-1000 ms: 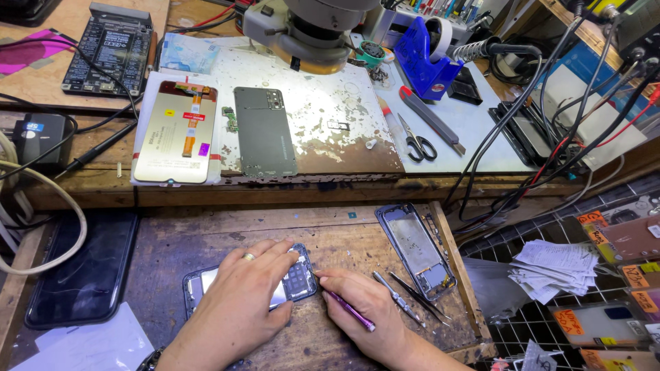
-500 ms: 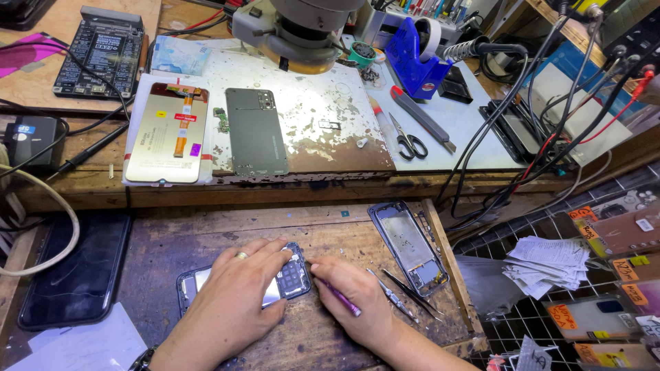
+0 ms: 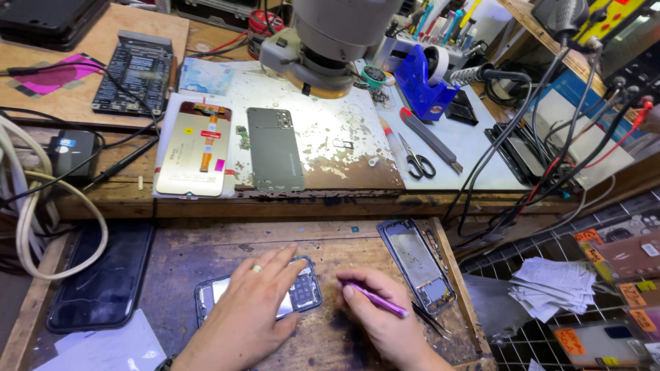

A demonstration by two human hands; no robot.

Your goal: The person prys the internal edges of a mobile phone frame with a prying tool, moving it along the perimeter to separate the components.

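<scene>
We pin the opened phone [image 3: 258,299] flat on the tabletop [image 3: 330,240] under our spread left hand [image 3: 254,302], long axis running left-right, while our right hand [image 3: 385,312], just right of the phone, pinches a purple tool [image 3: 377,300] pointing left toward it.

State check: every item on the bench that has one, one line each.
left hand: flat on the opened phone, pinning it down
right hand: gripping a purple tool, tip aimed at the phone
opened phone: back off, insides exposed
phone frame: stripped, lying flat
grey back cover: detached
display panel: detached, face down
scissors: closed
dark phone: screen off
</scene>
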